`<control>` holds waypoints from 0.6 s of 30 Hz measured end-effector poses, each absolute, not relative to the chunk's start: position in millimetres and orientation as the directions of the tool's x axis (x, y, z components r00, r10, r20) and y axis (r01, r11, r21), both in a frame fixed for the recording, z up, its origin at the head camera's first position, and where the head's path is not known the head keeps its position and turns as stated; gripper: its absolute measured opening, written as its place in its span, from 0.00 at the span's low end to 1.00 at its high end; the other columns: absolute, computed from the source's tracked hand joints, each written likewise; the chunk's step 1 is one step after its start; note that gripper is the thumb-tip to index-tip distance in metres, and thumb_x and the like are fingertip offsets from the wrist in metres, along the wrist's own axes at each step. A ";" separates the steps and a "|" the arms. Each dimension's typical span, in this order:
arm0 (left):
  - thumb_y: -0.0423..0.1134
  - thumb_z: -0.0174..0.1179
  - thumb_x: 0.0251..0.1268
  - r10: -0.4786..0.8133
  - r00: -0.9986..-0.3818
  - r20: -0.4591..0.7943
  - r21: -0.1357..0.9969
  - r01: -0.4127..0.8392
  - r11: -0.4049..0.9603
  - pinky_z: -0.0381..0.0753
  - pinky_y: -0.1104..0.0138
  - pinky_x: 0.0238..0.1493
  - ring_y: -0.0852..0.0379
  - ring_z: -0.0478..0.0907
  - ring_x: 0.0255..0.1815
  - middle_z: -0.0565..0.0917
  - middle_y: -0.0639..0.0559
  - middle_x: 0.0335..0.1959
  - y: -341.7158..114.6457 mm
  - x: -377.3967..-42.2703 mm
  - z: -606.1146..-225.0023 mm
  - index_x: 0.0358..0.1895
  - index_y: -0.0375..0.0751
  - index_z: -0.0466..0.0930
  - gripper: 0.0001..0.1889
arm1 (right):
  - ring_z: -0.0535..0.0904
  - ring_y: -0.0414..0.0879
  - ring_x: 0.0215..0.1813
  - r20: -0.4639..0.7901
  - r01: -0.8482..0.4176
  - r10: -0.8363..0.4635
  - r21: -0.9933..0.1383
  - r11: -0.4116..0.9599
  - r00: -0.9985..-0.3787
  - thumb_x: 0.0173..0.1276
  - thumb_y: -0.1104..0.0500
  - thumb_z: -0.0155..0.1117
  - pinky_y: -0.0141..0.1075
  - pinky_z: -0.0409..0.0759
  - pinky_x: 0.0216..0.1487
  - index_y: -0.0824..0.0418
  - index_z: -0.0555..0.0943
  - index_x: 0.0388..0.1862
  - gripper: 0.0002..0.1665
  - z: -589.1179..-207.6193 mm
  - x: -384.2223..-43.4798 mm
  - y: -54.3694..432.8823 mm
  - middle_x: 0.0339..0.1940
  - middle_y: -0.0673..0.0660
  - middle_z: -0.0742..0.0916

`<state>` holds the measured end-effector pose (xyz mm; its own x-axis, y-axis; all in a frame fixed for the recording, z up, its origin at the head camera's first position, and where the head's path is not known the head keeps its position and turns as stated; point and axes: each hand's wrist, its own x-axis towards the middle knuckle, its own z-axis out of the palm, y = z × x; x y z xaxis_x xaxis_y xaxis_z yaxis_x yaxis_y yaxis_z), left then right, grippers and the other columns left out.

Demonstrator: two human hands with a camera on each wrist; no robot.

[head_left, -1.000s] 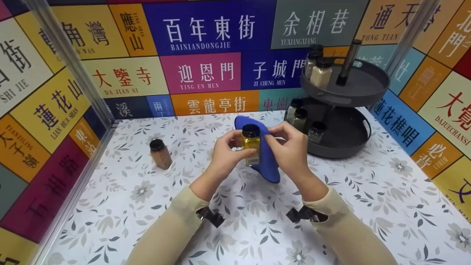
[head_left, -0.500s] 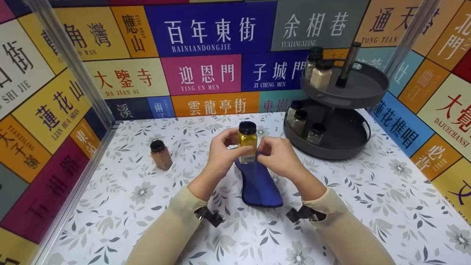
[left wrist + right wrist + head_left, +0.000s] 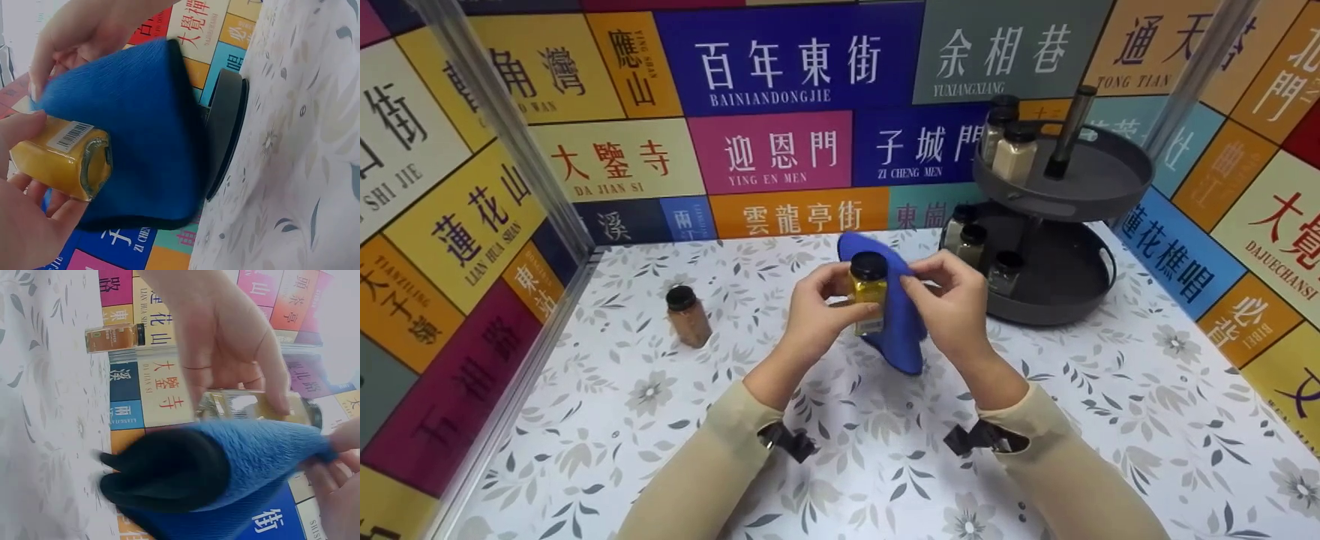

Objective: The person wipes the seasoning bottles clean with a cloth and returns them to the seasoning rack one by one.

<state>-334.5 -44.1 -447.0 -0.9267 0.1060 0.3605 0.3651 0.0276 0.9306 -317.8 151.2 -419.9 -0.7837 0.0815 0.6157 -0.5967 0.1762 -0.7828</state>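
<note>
My left hand (image 3: 821, 304) grips a glass jar (image 3: 868, 289) with a black lid and yellow contents, held above the table. A barcode label shows near its base in the left wrist view. My right hand (image 3: 952, 300) pinches a blue cloth (image 3: 135, 129) with dark edging near its upper part. The cloth hangs beside the jar on its right and back side, its lower end bending under toward the jar's base. In the right wrist view the cloth (image 3: 253, 450) is folded over and blurred, covering part of the jar.
A brown-filled jar (image 3: 688, 319) with a black lid stands on the table at the left. A dark two-tier round rack (image 3: 1057, 292) stands at the back right, with several jars on its tiers. Sign-covered walls (image 3: 780, 67) enclose the floral table (image 3: 645, 450).
Half a second ago the cloth hung low below the jar; now my right hand has raised it alongside the jar and moved to the right. The jar tilts slightly and stays in my left hand.
</note>
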 end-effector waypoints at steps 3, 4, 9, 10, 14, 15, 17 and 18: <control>0.35 0.81 0.54 0.105 -0.923 0.370 0.927 0.375 0.022 0.89 0.59 0.55 0.52 0.84 0.46 0.88 0.45 0.44 -44.3 -334.6 -447.0 0.59 0.40 0.87 0.26 | 0.89 0.36 0.41 0.632 -0.619 0.079 -0.772 0.141 -0.771 0.64 0.76 0.71 0.31 0.90 0.41 0.73 0.85 0.37 0.05 -421.5 -318.7 151.2 0.39 0.65 0.90; 0.35 0.81 0.54 0.101 -0.923 0.372 0.926 0.376 0.021 0.89 0.60 0.55 0.52 0.84 0.45 0.88 0.45 0.43 -44.1 -334.7 -446.9 0.58 0.40 0.87 0.26 | 0.89 0.36 0.41 0.625 -0.610 0.066 -0.776 0.163 -0.778 0.64 0.76 0.72 0.31 0.89 0.41 0.72 0.86 0.37 0.05 -421.9 -319.5 151.6 0.39 0.64 0.90; 0.36 0.82 0.53 0.070 -0.922 0.381 0.923 0.384 0.027 0.86 0.65 0.51 0.54 0.82 0.43 0.88 0.46 0.41 -44.6 -335.2 -446.4 0.57 0.40 0.87 0.26 | 0.89 0.39 0.38 0.510 -0.497 -0.068 -0.789 0.360 -0.858 0.63 0.70 0.73 0.30 0.88 0.41 0.64 0.87 0.34 0.03 -423.1 -324.4 153.8 0.36 0.58 0.93; 0.36 0.82 0.52 0.065 -0.922 0.383 0.923 0.385 0.023 0.86 0.65 0.50 0.54 0.82 0.43 0.88 0.47 0.41 -44.9 -335.1 -446.3 0.57 0.40 0.87 0.26 | 0.89 0.40 0.37 0.479 -0.476 -0.103 -0.780 0.407 -0.872 0.63 0.69 0.72 0.31 0.88 0.41 0.63 0.87 0.34 0.03 -423.7 -325.3 154.3 0.35 0.57 0.93; 0.35 0.81 0.52 0.055 -0.920 0.389 0.921 0.390 0.003 0.87 0.62 0.52 0.53 0.83 0.43 0.88 0.47 0.41 -45.2 -335.2 -446.2 0.57 0.40 0.87 0.25 | 0.86 0.42 0.33 0.366 -0.432 -0.231 -0.723 0.539 -0.901 0.59 0.65 0.70 0.36 0.84 0.40 0.61 0.87 0.32 0.03 -426.0 -327.7 155.7 0.31 0.55 0.92; 0.35 0.81 0.52 0.056 -0.920 0.387 0.922 0.387 -0.002 0.88 0.60 0.53 0.53 0.83 0.44 0.88 0.46 0.41 -45.0 -335.4 -446.3 0.57 0.40 0.87 0.25 | 0.84 0.43 0.33 0.346 -0.426 -0.249 -0.711 0.560 -0.905 0.58 0.65 0.69 0.37 0.83 0.40 0.61 0.87 0.32 0.03 -426.3 -327.9 156.1 0.30 0.54 0.91; 0.35 0.81 0.53 0.061 -0.922 0.382 0.924 0.383 -0.003 0.88 0.57 0.55 0.53 0.83 0.44 0.88 0.46 0.41 -44.2 -335.5 -446.3 0.57 0.40 0.87 0.25 | 0.83 0.43 0.31 0.325 -0.417 -0.261 -0.696 0.585 -0.909 0.56 0.64 0.69 0.38 0.82 0.38 0.61 0.87 0.31 0.03 -425.9 -327.8 156.7 0.29 0.54 0.91; 0.35 0.81 0.53 0.064 -0.923 0.381 0.924 0.381 0.002 0.88 0.56 0.56 0.53 0.83 0.44 0.88 0.47 0.42 -43.7 -335.7 -446.2 0.57 0.40 0.87 0.25 | 0.83 0.43 0.31 0.325 -0.414 -0.257 -0.692 0.591 -0.910 0.56 0.64 0.68 0.38 0.82 0.38 0.61 0.87 0.31 0.04 -425.7 -327.8 157.1 0.29 0.54 0.91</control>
<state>-335.7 -43.7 -446.2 -0.9225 0.0635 0.3806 0.3815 0.0016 0.9244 -327.8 157.1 -425.7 -0.9103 -0.2567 0.3247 -0.4137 0.5912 -0.6923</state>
